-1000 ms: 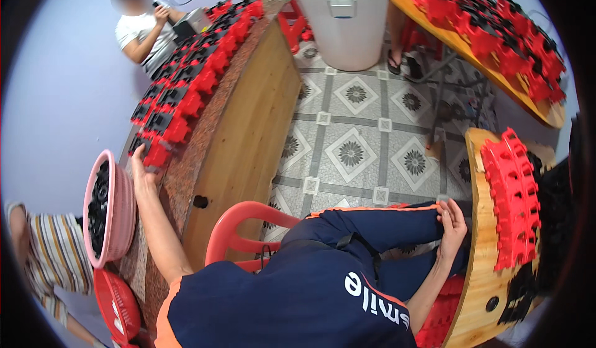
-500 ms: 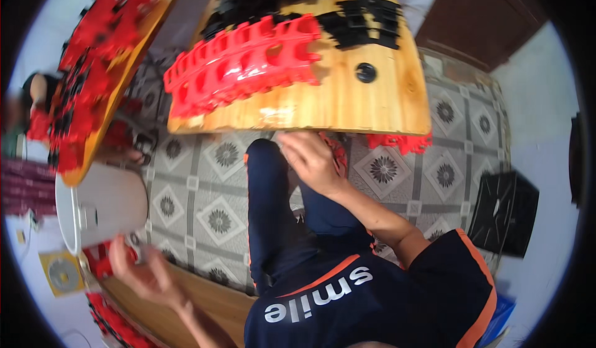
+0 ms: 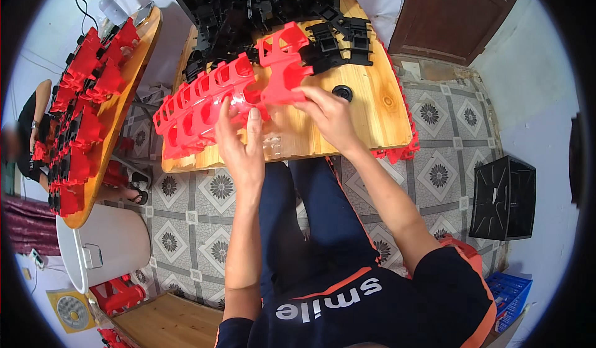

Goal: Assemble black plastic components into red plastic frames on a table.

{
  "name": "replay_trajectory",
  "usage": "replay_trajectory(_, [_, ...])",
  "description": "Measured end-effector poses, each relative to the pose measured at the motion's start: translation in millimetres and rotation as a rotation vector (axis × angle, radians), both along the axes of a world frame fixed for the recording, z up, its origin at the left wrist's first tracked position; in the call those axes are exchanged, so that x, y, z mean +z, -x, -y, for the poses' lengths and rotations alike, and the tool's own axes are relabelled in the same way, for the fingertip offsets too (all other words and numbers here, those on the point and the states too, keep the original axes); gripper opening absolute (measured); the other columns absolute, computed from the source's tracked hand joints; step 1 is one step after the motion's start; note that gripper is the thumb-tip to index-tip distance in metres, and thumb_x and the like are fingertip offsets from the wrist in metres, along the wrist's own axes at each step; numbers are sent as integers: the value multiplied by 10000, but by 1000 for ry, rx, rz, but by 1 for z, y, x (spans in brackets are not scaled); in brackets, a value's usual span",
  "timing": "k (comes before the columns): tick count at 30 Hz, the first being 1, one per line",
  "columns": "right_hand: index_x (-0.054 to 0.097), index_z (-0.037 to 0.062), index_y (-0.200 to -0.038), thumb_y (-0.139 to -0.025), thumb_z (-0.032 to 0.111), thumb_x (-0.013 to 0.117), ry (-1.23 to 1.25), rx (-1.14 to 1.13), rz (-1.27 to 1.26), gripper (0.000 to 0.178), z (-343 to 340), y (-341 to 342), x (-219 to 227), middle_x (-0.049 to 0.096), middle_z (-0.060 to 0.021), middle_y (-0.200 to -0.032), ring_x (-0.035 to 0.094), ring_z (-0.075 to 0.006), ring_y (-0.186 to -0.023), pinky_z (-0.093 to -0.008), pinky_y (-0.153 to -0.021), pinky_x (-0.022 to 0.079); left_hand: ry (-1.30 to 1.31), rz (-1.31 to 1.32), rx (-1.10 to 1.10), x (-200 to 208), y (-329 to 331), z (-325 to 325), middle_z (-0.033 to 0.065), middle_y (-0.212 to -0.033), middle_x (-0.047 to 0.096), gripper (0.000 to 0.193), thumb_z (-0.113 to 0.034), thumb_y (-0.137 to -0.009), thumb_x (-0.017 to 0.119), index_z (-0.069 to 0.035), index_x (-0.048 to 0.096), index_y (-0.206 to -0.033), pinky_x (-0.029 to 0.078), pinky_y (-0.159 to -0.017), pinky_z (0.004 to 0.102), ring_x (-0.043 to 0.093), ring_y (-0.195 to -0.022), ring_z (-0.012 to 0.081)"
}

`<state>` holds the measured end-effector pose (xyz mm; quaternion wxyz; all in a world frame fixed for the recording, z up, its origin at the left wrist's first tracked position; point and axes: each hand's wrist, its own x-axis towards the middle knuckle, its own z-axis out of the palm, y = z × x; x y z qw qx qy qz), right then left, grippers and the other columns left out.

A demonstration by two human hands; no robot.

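Note:
Wrapped at the near right edge of a red plastic part (image 3: 284,82) with square openings, the fingers of my right hand (image 3: 332,117) are closed. That part is tilted up at the right end of a row of like red parts (image 3: 202,109) on the wooden table (image 3: 366,112). My left hand (image 3: 241,152) reaches over the row's right end with thumb and fingers apart. Whether its fingertips touch the red parts I cannot tell. Just right of my right hand lies a small round black piece (image 3: 342,93). Black plastic parts (image 3: 338,41) lie behind the red ones.
A black bin (image 3: 261,7) full of black parts stands at the table's far side. To the left, another wooden table (image 3: 124,109) carries red and black assemblies, with a person (image 3: 38,118) beyond. A white bucket (image 3: 118,249) and a black crate (image 3: 504,199) stand on the floor.
My left hand has come up from the lower left to the red row. From the table's front edge, my right hand has risen onto the red part, now separated from the row.

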<state>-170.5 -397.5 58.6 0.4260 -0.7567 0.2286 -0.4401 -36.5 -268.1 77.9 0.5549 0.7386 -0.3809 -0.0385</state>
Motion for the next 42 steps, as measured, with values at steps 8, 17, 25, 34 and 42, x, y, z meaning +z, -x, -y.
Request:
replay_trajectory(8, [709,66,-1022,-830,107,722,149,545,47,197,17,35,31,691,-60,-857,684,-221,-860,-324,-775,524,312,-983,-350,-4,36,-2,165,-1277,551,859,42,-802,704,-92,209,-1491,484,-978,381,584,-1140,252])
replay_trajectory(17, [675,1,-1035,-832,345,686,612,-578,-865,400,180,-39,0,642,-228,-1036,637,-369,-961,-467,-836,503,417,-1182,-555,-35,59,-55,147,-1438,405,1021,-164,-821,777,-176,61,-1548,409,-1062,483,459,-1302,291])
replay_trajectory(25, [581,8,-1119,-930,175,627,-357,61,79,256,68,21,27,649,-95,-994,654,-175,-887,-331,-748,519,373,-1176,-284,-51,56,-80,148,-1393,487,710,-537,-962,499,-150,244,-1501,431,-1053,470,526,-1249,292])
replay_trajectory(34, [682,39,-1043,-929,215,630,174,-149,-703,216,8,23,3,687,-53,-962,657,-199,-830,-347,-714,524,444,-1162,-354,-49,52,-71,111,-1507,286,753,-346,-972,585,-166,121,-1536,331,-1114,475,340,-1382,261])
replay_trajectory(42, [662,125,-1182,-873,51,609,726,365,-749,322,33,-13,11,648,-94,-1085,573,-302,-1021,-395,-886,460,421,-1200,-333,-45,57,-97,118,-1489,300,768,-330,-957,614,-165,131,-1531,338,-1108,481,354,-1370,270])
